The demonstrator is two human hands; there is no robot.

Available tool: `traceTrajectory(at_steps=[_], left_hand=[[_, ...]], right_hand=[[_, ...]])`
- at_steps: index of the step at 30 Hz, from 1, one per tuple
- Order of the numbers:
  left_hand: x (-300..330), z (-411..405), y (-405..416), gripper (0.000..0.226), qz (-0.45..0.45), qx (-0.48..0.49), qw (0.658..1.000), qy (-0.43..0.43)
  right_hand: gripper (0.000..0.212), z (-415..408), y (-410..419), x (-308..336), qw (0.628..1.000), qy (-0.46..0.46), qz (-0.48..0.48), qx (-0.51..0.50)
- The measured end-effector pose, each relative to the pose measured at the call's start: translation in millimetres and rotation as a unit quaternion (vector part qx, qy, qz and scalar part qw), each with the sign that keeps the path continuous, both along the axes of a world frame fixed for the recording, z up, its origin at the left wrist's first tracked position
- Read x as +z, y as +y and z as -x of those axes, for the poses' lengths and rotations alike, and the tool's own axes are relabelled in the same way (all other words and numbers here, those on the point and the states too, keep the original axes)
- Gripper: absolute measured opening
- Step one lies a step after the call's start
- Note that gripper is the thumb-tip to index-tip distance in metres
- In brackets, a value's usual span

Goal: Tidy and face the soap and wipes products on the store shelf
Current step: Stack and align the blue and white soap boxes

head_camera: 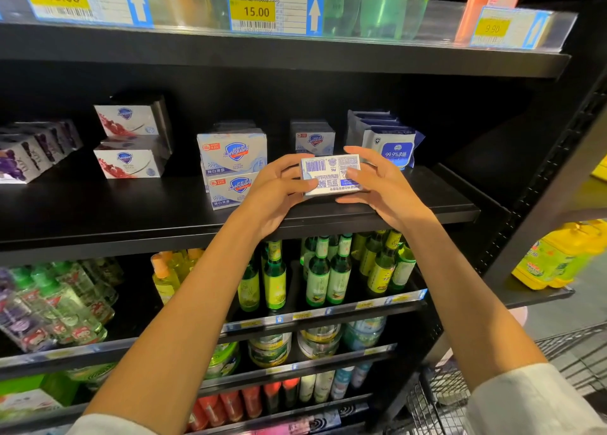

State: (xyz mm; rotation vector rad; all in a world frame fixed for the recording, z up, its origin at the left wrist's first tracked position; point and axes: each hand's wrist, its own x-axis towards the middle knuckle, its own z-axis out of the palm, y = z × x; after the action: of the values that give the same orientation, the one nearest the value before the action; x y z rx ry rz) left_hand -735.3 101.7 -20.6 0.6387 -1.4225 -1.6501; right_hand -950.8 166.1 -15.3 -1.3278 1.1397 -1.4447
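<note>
**Soap box held in both hands over the front of the soap shelf**

A small white-and-blue cardboard soap box (331, 174) is held with its barcode face turned toward the camera; the print on it reads upside down. It is gripped at its left end by the left hand (277, 193), thumb laid across the printed face and fingers curled behind. Its right end is gripped by the right hand (377, 184), thumb on the face, fingers wrapped over the top edge and under the bottom. The box is positioned just above the front part of the black metal shelf (131, 211); whether its lower edge touches the shelf cannot be told.

Just to the left, two white Safeguard soap boxes with blue shield logos (234, 168) are stacked, fronts outward. Directly behind the held box, a smaller row of grey-white Safeguard boxes (313, 138) is seen further back. To the right, blue-and-white soft packs of wipes (392, 145) are lined one behind another, upright.

Further left, white soap boxes with red pomegranate print (129, 142) are piled, the upper one tilted. At the far left, white boxes with purple flower print (29, 157) are set in an angled row.

Yellow price tags (253, 11) are fixed to the shelf above. Green glass bottles (322, 270) are stood on the shelf below. A wire shopping cart (460, 398) is noted at lower right.
</note>
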Motion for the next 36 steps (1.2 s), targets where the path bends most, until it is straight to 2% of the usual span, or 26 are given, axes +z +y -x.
traceTrajectory(at_steps=[6,12,20,22,26,30,36], left_hand=[[0.6,-3.1,0.4,0.053,0.012,-0.006,1.000,-0.002],[5.0,0.6,4.4,0.040,-0.030,-0.003,0.999,0.012],[5.0,2.1,5.0,0.034,-0.036,0.009,0.999,0.007],[4.7,1.9,4.4,0.032,-0.033,0.016,0.999,0.011],[2.9,-0.5,3.3,0.033,-0.022,0.018,0.999,0.028],[1.0,-1.8,2.8,0.035,-0.009,0.014,1.000,0.025],[0.5,-4.3,1.9,0.050,-0.015,-0.006,0.999,0.032]], right_hand=[[0.045,3.9,0.1,-0.6,1.000,0.013,0.001,0.001],[0.050,2.8,1.6,-2.2,0.998,0.050,0.029,-0.029],[0.049,1.8,2.6,-2.4,0.996,0.073,0.023,-0.035],[0.043,0.8,2.0,-1.5,0.997,0.071,0.015,-0.029],[0.017,-4.4,2.5,1.5,1.000,-0.001,-0.011,-0.025],[0.029,-4.7,1.1,2.2,1.000,-0.002,-0.021,-0.017],[0.033,1.4,2.4,-0.4,1.000,0.005,-0.001,-0.005]])
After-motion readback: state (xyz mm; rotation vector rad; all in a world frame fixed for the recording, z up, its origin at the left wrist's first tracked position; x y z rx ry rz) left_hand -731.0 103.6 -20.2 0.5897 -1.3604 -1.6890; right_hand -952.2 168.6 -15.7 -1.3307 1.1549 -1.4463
